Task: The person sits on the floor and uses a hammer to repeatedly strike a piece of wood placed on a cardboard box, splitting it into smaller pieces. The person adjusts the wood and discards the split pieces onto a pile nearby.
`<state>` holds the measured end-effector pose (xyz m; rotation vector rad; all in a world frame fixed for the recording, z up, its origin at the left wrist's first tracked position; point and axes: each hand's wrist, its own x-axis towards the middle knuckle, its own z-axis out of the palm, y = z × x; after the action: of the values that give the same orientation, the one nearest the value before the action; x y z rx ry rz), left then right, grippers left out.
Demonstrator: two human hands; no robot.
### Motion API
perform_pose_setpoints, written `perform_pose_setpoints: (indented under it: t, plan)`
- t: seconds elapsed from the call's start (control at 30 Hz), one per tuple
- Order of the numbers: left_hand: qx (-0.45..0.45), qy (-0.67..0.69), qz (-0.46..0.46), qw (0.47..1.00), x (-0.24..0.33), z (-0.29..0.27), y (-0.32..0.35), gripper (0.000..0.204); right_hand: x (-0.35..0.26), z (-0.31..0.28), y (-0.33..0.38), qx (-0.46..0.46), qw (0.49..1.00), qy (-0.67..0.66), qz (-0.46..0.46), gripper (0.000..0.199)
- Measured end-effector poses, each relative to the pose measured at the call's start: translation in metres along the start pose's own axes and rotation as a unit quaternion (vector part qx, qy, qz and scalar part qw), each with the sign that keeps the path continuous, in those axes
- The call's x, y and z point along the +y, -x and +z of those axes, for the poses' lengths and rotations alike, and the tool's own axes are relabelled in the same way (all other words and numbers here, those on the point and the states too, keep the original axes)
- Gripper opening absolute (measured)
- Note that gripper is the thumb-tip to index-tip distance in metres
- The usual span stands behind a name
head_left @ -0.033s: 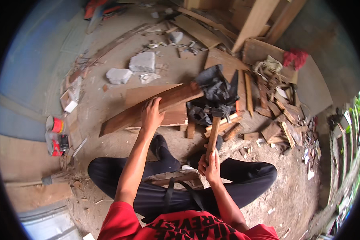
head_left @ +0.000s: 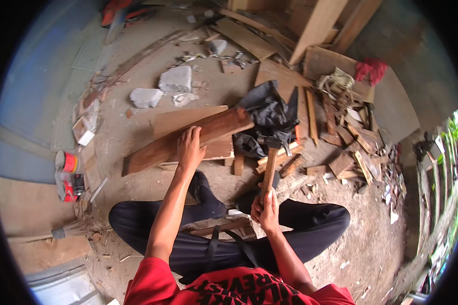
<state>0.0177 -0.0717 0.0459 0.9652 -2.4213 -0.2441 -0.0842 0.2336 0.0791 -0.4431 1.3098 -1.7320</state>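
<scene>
My left hand (head_left: 190, 147) grips a thick brown plank (head_left: 158, 151), fingers curled over its upper edge. The plank slants up to the right, over a flat wooden board (head_left: 219, 150) lying low on the floor. A hammer (head_left: 270, 165) is held upright by its wooden handle in my right hand (head_left: 265, 211). Its dark head is at the top, in front of a crumpled black plastic sheet (head_left: 269, 109). The plank's right end meets or overlaps that sheet; I cannot tell whether they touch.
Pale stone chunks (head_left: 175, 79) lie beyond the plank. Wood scraps (head_left: 351, 160) and debris pile up on the right, near a red cloth (head_left: 370, 72). Cans (head_left: 66, 161) stand at the left. Tall boards (head_left: 320, 30) lean at the back. My crossed legs (head_left: 310, 229) frame the near floor.
</scene>
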Motion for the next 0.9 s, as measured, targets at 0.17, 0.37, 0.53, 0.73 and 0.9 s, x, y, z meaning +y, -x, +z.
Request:
perform_pose_setpoints:
  t: [0.17,0.37,0.53,0.73,0.9]
  plan:
    - [-0.078,-0.015,-0.002,0.997,-0.013,0.026,0.043,0.083,0.013,-0.028,-0.002,0.051,0.998,0.032,-0.013,0.044]
    - [-0.162,0.097,0.020,0.982,-0.015,0.009,0.036,0.069,0.043,-0.034,-0.002,0.070,0.996,0.053,0.019,0.038]
    - [-0.050,0.383,-0.059,0.921,0.061,-0.007,0.011,0.031,0.063,-0.033,-0.016,0.024,0.995,0.098,0.000,0.036]
    - [-0.061,0.469,-0.077,0.878,0.122,-0.001,-0.001,0.026,0.063,-0.028,-0.017,0.023,0.992,0.121,-0.007,0.036]
    - [-0.091,0.568,-0.155,0.803,0.126,0.032,0.006,0.023,0.051,-0.035,-0.017,0.038,0.945,0.323,-0.015,0.040]
